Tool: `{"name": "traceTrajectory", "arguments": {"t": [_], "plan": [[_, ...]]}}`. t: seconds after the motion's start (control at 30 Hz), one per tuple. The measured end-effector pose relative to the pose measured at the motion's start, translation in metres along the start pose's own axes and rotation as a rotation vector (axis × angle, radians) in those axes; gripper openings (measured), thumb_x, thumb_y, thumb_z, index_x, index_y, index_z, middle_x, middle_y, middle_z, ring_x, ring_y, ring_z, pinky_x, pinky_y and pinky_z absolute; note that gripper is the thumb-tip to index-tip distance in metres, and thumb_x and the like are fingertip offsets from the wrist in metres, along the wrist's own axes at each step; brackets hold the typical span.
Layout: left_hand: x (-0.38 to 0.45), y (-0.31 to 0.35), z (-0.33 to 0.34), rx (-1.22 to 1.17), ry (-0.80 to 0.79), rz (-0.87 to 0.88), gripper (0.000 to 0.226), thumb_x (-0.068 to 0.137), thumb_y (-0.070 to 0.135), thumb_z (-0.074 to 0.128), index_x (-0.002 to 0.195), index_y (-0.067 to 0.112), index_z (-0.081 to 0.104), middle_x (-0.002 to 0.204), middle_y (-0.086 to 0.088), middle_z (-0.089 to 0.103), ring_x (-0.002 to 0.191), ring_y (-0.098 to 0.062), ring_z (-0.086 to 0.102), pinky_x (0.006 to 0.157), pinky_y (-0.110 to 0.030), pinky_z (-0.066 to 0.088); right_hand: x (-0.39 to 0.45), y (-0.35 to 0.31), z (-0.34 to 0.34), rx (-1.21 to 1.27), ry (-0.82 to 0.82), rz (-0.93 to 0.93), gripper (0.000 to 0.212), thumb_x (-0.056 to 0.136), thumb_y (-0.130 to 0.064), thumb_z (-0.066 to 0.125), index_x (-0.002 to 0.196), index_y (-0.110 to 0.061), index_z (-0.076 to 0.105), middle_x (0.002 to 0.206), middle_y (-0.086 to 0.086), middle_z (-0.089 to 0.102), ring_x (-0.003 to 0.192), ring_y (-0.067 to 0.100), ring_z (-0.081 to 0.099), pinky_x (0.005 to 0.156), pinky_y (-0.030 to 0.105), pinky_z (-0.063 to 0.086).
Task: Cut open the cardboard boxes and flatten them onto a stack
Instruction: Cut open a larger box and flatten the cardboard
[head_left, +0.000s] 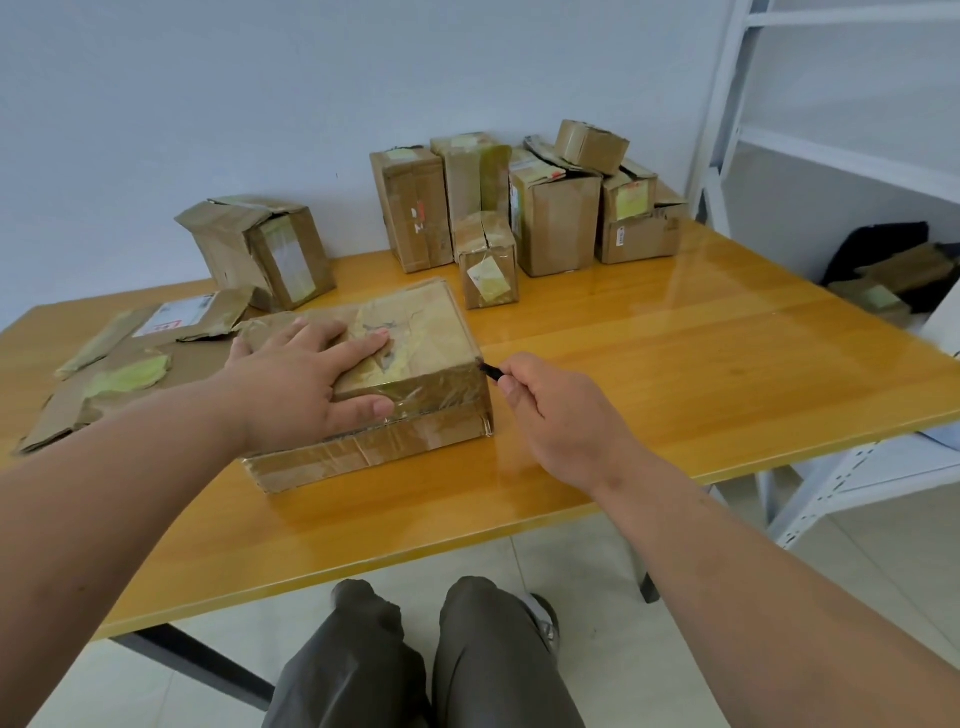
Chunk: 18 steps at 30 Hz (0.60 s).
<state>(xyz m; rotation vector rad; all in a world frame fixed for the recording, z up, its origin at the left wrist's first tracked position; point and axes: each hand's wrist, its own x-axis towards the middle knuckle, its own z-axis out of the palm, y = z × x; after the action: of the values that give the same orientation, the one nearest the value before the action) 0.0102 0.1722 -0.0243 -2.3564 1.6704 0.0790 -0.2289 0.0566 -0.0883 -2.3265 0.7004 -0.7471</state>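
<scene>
My left hand (306, 374) lies flat on top of the taped box (374, 384), fingers (358, 343) straight and spread, the thumb pressed against the near side face; the box sits on the worktop (675, 364) near its front edge. My right hand (561, 415) pinches a small black cutter (491, 371), fingers clamped on it, the tip touching the box's upper right corner. The blade itself is too small to make out. Principal risk, in my judgement: the cut line along the top edge runs toward my left thumb, and a slip through the glossy tape would carry the tip straight at it. Second risk: the worktop is shiny, so the box may slide leftward under the push unless the flat hand bears down harder. Third: layered tape over the seam may snag the tip and tear the cardboard rather than part it cleanly. The flattened cardboard (119, 374) lies just beside the box on the left; the uncut boxes (519, 208) stand well apart at the back, clear of the stroke.
</scene>
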Motion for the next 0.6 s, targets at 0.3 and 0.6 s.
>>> {"name": "traceTrajectory", "arguments": {"t": [0.3, 0.6], "plan": [[-0.0003, 0.0004, 0.0005, -0.016, -0.002, -0.004, 0.103, 0.05, 0.096, -0.003, 0.146, 0.058, -0.012, 0.161, 0.01, 0.001, 0.15, -0.027, 0.004, 0.115, -0.067, 0.009, 0.0001, 0.003, 0.0056, -0.051, 0.108, -0.056, 0.022, 0.104, -0.021, 0.038, 0.093, -0.012, 0.056, 0.061, -0.01, 0.046, 0.049, 0.008, 0.039, 0.046, 0.019, 0.03], [0.0, -0.0001, 0.0015, -0.022, 0.01, 0.003, 0.103, 0.052, 0.096, -0.002, 0.146, 0.058, -0.01, 0.161, 0.009, 0.004, 0.15, -0.026, 0.004, 0.114, -0.067, 0.01, 0.0009, 0.0063, 0.0094, -0.161, 0.126, -0.098, 0.021, 0.105, -0.021, 0.037, 0.089, -0.016, 0.05, 0.061, -0.01, 0.045, 0.05, 0.008, 0.041, 0.047, 0.019, 0.024]]}}
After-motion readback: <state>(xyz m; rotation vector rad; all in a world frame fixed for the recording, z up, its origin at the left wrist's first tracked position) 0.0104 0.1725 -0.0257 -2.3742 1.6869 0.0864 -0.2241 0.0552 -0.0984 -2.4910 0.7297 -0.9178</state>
